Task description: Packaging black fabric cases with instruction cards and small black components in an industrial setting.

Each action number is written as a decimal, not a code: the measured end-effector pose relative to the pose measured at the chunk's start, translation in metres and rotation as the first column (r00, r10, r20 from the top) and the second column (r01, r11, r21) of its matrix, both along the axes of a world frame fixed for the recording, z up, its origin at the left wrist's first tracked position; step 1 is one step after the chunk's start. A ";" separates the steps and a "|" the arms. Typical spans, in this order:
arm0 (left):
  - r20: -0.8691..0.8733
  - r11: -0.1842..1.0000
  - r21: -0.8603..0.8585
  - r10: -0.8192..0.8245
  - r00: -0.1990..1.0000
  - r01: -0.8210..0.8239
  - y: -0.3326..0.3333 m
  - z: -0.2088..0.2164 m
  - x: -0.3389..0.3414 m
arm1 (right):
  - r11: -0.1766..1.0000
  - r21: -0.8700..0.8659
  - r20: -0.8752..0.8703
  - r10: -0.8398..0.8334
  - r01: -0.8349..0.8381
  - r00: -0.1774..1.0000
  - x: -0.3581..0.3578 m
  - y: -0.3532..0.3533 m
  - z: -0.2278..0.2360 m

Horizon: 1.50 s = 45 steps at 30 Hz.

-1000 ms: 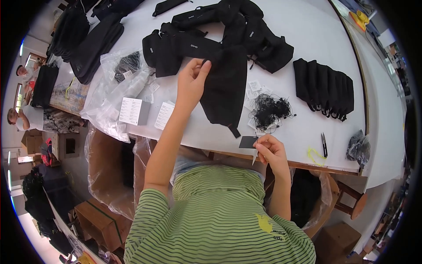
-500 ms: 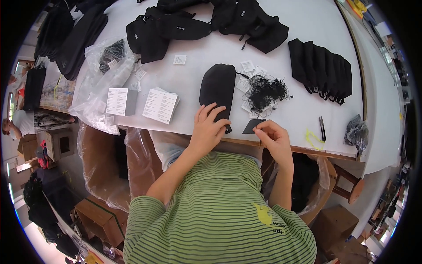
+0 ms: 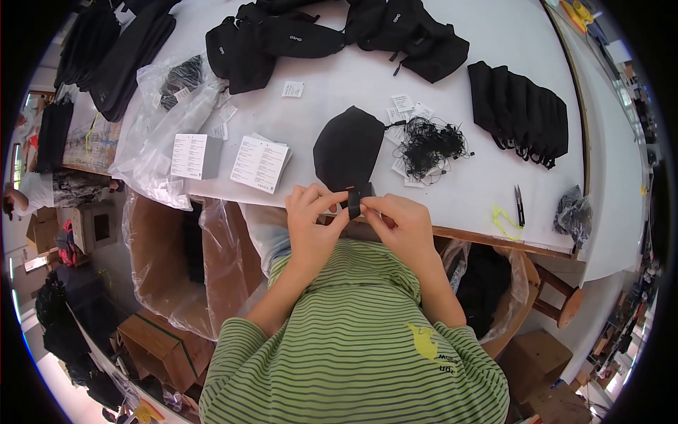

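Observation:
A black fabric pouch (image 3: 348, 152) lies on the table in front of me, its strap end (image 3: 354, 203) turned toward my body. My left hand (image 3: 314, 215) is closed, thumb and fingers pinching that short black strap. Against the strap's right side, my right hand (image 3: 402, 225) is closed in a pinch at the small dark card (image 3: 366, 189), which is mostly hidden by fingers and strap. To the right of the pouch lies a tangle of thin black tag cords (image 3: 432, 147), with white paper tags (image 3: 402, 103) around it.
Two stacks of printed white cards (image 3: 260, 164) (image 3: 192, 156) stand to the left, beside clear plastic bags (image 3: 152, 134). Black pouches (image 3: 296, 39) fill the back; a row of black pouches (image 3: 519, 113) lies right. Small snips (image 3: 519, 205) rest near the front edge.
My right hand has brought the dark card left to the pouch's near end. My left hand has slid from the pouch's top to its strap and pinched it. The pouch has tilted and bulged.

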<state>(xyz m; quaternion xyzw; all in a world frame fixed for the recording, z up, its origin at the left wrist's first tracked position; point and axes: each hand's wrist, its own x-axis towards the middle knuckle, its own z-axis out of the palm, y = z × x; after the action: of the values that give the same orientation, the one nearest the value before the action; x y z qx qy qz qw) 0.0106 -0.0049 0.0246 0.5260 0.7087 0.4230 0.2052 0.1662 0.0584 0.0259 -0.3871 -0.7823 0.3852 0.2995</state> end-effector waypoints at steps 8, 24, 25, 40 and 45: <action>0.321 0.980 0.199 -0.047 0.946 -0.019 0.001 0.007 0.004 | 0.813 -0.575 -0.428 -0.200 -0.095 0.881 0.008 -0.003 0.000; 0.567 0.974 -0.003 -0.186 0.802 0.227 0.001 0.046 0.010 | 0.692 -0.682 -0.595 -0.334 -0.238 0.731 0.015 -0.004 0.016; 0.565 0.969 -0.002 -0.202 0.800 0.246 0.001 0.047 0.010 | 0.693 -0.680 -0.608 -0.350 -0.240 0.712 0.013 -0.006 0.014; 0.468 0.950 -0.084 -0.229 0.854 0.301 0.003 0.045 0.007 | 0.743 -0.663 -0.469 -0.311 -0.096 0.826 0.008 -0.007 0.020; 0.494 0.938 -0.117 -0.229 0.839 0.326 0.004 0.043 0.005 | 0.760 -0.642 -0.453 -0.272 -0.098 0.849 0.011 -0.008 0.019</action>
<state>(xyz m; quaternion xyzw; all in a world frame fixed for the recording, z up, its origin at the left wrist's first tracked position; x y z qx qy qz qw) 0.0161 -0.0005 0.0672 0.4813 0.5911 0.4320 0.4821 0.1771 0.0503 0.0448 -0.3841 -0.4711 0.7043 0.3666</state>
